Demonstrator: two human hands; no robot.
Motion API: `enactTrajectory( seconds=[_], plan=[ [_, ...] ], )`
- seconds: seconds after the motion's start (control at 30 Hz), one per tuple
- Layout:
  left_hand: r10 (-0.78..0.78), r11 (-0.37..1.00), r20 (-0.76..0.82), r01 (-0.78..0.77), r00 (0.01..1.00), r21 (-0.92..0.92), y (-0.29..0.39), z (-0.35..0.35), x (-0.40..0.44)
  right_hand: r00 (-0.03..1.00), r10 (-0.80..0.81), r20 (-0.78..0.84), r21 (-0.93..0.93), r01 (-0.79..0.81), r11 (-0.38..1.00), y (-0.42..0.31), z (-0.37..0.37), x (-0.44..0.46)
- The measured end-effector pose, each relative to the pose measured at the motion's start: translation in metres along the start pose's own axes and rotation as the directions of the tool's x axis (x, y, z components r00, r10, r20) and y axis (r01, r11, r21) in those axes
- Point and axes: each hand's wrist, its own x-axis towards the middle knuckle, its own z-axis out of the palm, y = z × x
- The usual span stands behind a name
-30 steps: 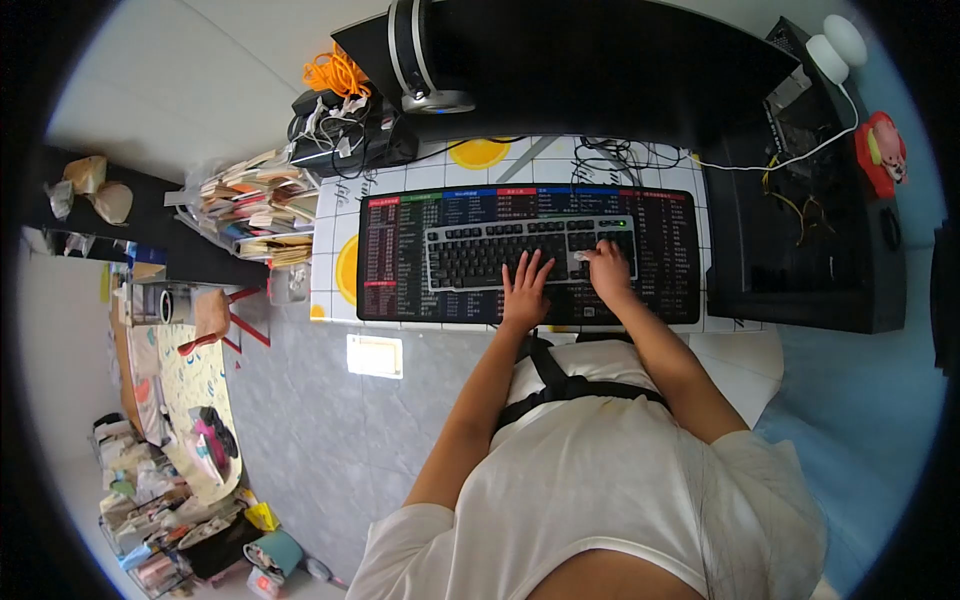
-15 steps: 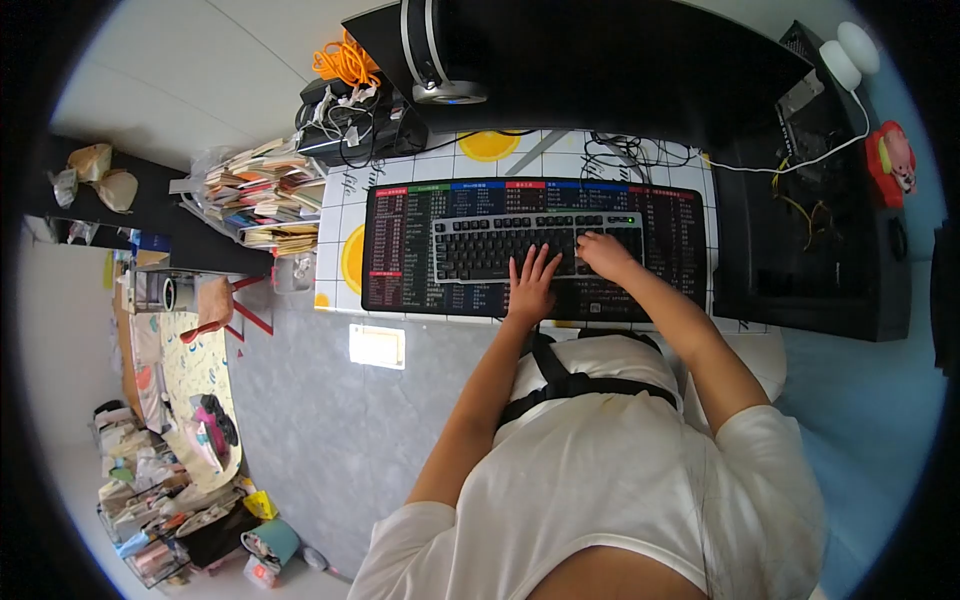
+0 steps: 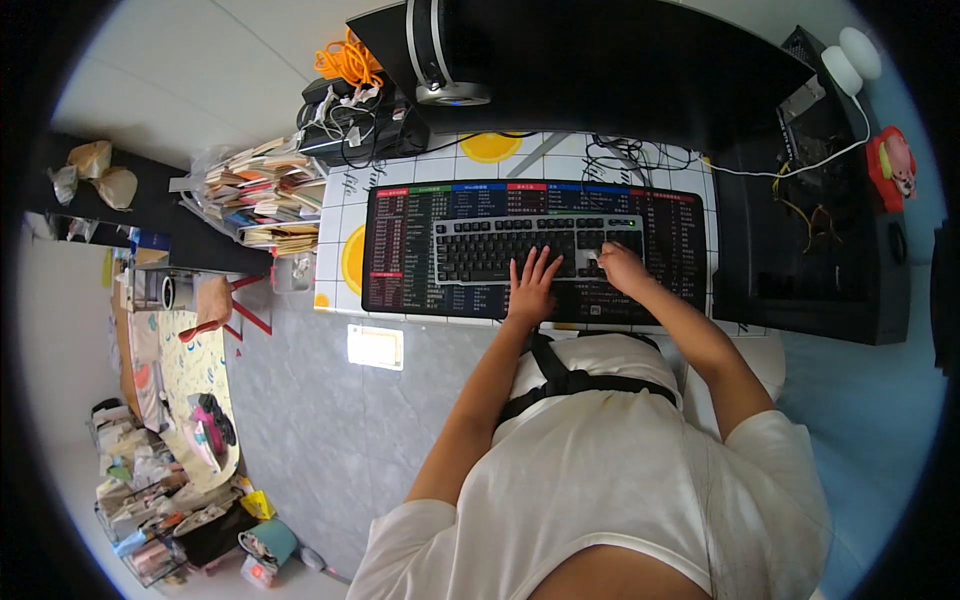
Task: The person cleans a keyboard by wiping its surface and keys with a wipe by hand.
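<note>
A black keyboard [image 3: 485, 250] with a grey frame lies on a large dark desk mat [image 3: 400, 300] printed with coloured columns of text. My left hand [image 3: 533, 290] rests on the keyboard's lower edge, right of its middle, fingers spread and nothing in them. At the number-pad side, my right hand [image 3: 624, 268] is closed, its thumb and forefinger pinched over the keys. Whatever is between those fingertips is hidden or too small to name. Just left of them, a pale patch [image 3: 587, 260] shows among the dark keys.
A wide black monitor [image 3: 620, 70] stands behind the keyboard, with headphones [image 3: 450, 95] in front of it. Tangled black cables [image 3: 625, 155] lie below the screen. On the right is a black computer case [image 3: 790, 280]; on the left, stacked papers [image 3: 265, 190].
My right hand has moved right and slightly toward me over the keyboard, uncovering the pale patch. My left hand has stayed in place.
</note>
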Motion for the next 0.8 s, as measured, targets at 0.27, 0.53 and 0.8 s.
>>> enactTrajectory(
  seconds=[0.27, 0.53, 0.8],
  plan=[
    [0.029, 1.000, -0.031, -0.029, 0.999, -0.003, -0.006, 0.006, -0.001, 0.959, -0.250, 0.134, 0.058, 0.244, 0.968, 0.022, -0.011, 0.014],
    [0.010, 1.000, -0.007, -0.010, 1.000, 0.010, -0.004, 0.005, -0.002, 0.950, -0.207, 0.234, -0.094, 0.234, 0.968, 0.017, -0.016, 0.016],
    [-0.022, 0.999, 0.033, 0.021, 0.999, 0.028, 0.001, 0.002, 0.000, 0.996, -0.043, -0.076, -0.273, 0.021, 0.962, 0.000, 0.000, 0.010]
  ],
)
